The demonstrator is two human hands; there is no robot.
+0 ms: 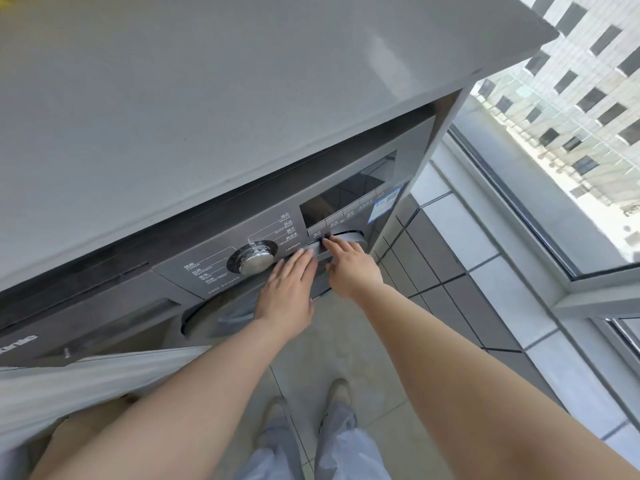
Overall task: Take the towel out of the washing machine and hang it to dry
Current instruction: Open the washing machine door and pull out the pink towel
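Head view: left hand (285,292) lies flat with straight fingers on the washing machine (214,271) door's top edge; right hand (349,265) curls its fingers at the door handle just beyond. Towel not visible

Both arms extended toward 12 o'clock, left hand (289,289) flat with straight fingers, right hand (351,263) fingers extended, fingertips pressing.
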